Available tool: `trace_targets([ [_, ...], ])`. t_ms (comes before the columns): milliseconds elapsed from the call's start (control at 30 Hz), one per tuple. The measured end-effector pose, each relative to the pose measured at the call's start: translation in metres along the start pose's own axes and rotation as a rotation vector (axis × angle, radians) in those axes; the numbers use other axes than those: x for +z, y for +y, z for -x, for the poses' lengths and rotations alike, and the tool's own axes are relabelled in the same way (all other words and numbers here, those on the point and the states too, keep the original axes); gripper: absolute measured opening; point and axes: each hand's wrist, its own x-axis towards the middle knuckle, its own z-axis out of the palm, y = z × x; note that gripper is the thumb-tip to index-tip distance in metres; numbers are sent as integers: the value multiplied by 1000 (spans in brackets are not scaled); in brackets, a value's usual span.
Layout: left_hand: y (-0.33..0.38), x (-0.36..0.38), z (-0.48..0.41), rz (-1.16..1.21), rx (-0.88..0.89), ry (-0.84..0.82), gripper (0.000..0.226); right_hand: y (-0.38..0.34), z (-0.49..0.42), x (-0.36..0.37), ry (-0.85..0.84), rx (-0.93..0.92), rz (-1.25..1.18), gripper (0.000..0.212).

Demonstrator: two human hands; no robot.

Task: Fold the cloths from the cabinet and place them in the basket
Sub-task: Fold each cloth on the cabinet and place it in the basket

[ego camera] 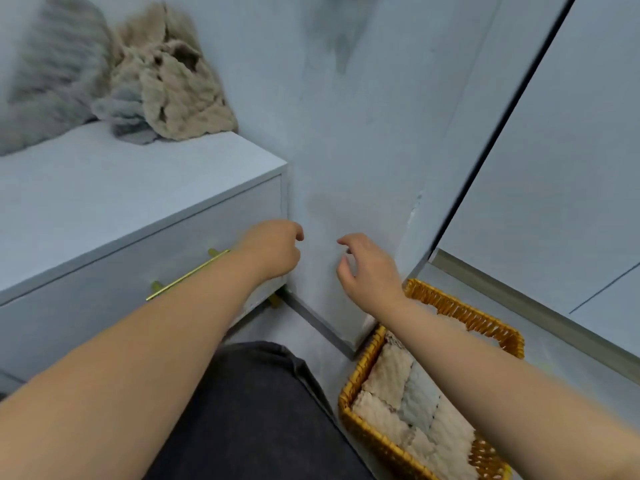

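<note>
A crumpled beige cloth (pixel 173 88) lies at the back of the white cabinet top (pixel 104 192), with a grey cloth (pixel 59 71) bunched to its left. A yellow wicker basket (pixel 460 313) stands on the floor at lower right and holds several folded cream and pale grey cloths (pixel 412 400). My left hand (pixel 273 249) hovers in front of the cabinet's right corner, fingers loosely curled, holding nothing. My right hand (pixel 369 268) hangs in the air above the basket's far-left corner, fingers relaxed and empty.
The cabinet front has a drawer with a gold bar handle (pixel 187 275). A pale wall (pixel 346 133) stands behind both hands. A white sliding door (pixel 561 150) with a dark gap is at right. My dark-trousered knee (pixel 256 410) fills the bottom centre.
</note>
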Motion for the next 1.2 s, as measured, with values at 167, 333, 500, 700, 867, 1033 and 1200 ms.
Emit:
trace_targets([
  [167,-56,-52,27,15,32,330,38,-59,-56,4,68,-32,-86,32],
  [333,-130,-75,42,33,-135,413,43,-123,-103,23,21,-43,-203,40],
  [500,-183,-87,44,60,-355,404,55,-171,-145,50,-145,32,-207,47],
  [700,-216,-98,25,-11,-467,373,63,-202,-190,90,-356,123,19,50],
  [867,-245,-110,7,-46,-745,503,56,-215,-219,124,-378,151,115,63],
  [1033,-283,-126,-13,-88,-794,552,69,-223,-241,144,-122,-130,136,64],
  [1200,-309,-132,-28,31,-848,567,65,-222,-260,154,-231,-176,67,65],
])
